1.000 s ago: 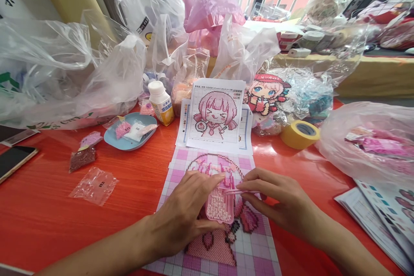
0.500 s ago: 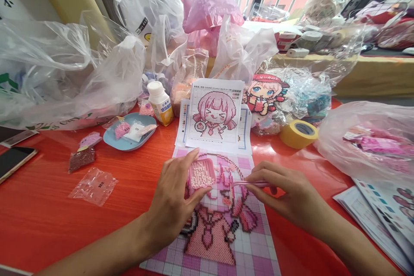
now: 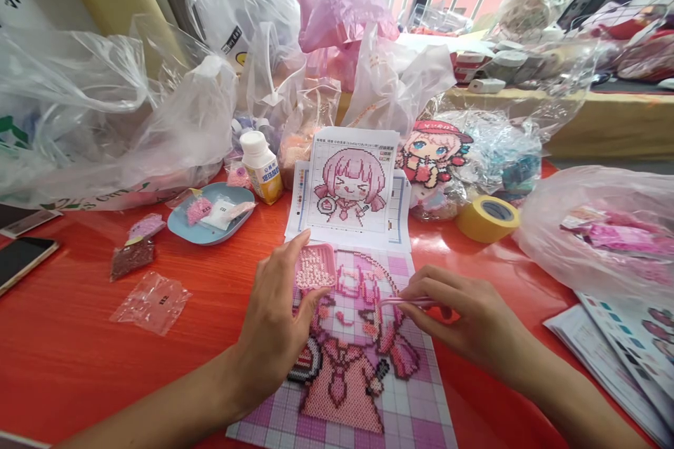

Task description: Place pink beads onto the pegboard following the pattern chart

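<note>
Left hand (image 3: 271, 316): the thumb and fingers were clamped on a small pink bead tray (image 3: 333, 265).
Bead tray: it was held over the upper left of the pegboard (image 3: 427, 403), with pale pink beads (image 3: 314, 270) inside.
Right hand (image 3: 468, 305): the fingers were pinched on pink tweezers (image 3: 390, 302), whose tip pointed left over the bead figure's hair; contact could not be told.
Bead figure (image 3: 342, 393): it lay on the pegboard between the two hands, partly covered by the left one.
Pattern sheet (image 3: 352, 186): it stood just beyond the pegboard, showing a pink-haired character.
Left side: a blue dish (image 3: 176, 230) with small bags sat near a white-capped bottle (image 3: 262, 172); a clear zip bag (image 3: 151, 303) lay nearer on the red worktop (image 3: 78, 351).
Right side: a yellow tape roll (image 3: 487, 217) lay beside a large plastic bag (image 3: 605, 189).
</note>
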`<state>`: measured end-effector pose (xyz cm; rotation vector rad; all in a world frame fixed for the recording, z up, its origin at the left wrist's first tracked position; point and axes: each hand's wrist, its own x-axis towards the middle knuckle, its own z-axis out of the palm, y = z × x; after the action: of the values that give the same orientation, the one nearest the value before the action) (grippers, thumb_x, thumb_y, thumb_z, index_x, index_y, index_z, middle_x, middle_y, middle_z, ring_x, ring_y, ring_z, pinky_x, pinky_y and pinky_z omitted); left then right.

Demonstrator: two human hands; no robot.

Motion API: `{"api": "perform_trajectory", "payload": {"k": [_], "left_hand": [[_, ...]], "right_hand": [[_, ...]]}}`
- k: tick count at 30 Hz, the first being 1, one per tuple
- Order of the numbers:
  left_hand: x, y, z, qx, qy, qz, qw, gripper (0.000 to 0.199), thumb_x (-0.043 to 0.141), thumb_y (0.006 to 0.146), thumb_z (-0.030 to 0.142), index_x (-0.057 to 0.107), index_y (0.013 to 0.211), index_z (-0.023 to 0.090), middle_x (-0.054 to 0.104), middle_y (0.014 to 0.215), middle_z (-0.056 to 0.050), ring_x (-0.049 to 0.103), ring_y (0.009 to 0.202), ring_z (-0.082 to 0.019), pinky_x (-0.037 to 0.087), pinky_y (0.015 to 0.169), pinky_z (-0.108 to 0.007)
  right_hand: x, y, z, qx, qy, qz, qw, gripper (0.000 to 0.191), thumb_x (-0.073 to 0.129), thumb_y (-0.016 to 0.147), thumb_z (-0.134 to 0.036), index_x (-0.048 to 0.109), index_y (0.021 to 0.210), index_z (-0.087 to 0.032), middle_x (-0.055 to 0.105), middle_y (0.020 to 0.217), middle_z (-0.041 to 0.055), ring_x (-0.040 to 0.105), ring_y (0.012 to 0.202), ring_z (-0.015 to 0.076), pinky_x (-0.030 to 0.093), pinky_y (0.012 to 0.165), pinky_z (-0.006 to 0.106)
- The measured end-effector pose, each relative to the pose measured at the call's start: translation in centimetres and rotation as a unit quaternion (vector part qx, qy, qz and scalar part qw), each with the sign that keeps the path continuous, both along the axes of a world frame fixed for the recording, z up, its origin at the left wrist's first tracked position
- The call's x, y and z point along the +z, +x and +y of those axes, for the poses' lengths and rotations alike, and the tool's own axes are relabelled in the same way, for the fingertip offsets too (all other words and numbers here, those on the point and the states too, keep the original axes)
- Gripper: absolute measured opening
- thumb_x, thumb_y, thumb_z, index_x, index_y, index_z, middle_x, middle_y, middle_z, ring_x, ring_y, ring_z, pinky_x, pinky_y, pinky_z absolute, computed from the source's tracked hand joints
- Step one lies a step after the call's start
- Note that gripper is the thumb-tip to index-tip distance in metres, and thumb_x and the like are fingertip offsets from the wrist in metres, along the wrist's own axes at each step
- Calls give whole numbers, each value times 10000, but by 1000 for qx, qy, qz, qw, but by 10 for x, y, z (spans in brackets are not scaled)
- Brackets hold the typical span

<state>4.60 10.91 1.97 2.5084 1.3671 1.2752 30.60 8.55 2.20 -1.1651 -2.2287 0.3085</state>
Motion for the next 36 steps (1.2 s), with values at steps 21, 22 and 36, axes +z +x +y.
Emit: {"api": "perform_trajectory", "payload": {"k": [21, 22, 36], "left_hand": [[2, 1, -6, -46, -51, 30, 997, 576, 634, 891, 190, 376, 1399, 110, 634, 1219, -171, 586, 1147, -275, 499, 990, -433], [2, 1, -6, -48, -53, 31, 997, 578, 635, 892, 204, 373, 1399, 113, 637, 1217, -169, 587, 1143, -275, 499, 988, -435], [4, 0, -7, -65, -65, 34, 995, 574, 618, 905, 275, 360, 1399, 139, 662, 1170, -163, 605, 1090, -293, 499, 948, -481]], "right_hand": [[0, 1, 1, 5, 0, -1, 1000, 118, 554, 940, -242, 628, 856, -202, 627, 775, 14, 559, 588, 77, 410, 476, 198], [0, 1, 0, 4, -1, -2, 1000, 115, 557, 938, -244, 631, 861, -202, 627, 777, 14, 560, 591, 78, 411, 478, 199], [0, 1, 1, -6, -1, 8, 1000, 131, 558, 942, -257, 651, 867, -204, 633, 770, 22, 561, 589, 84, 421, 478, 207]]}}
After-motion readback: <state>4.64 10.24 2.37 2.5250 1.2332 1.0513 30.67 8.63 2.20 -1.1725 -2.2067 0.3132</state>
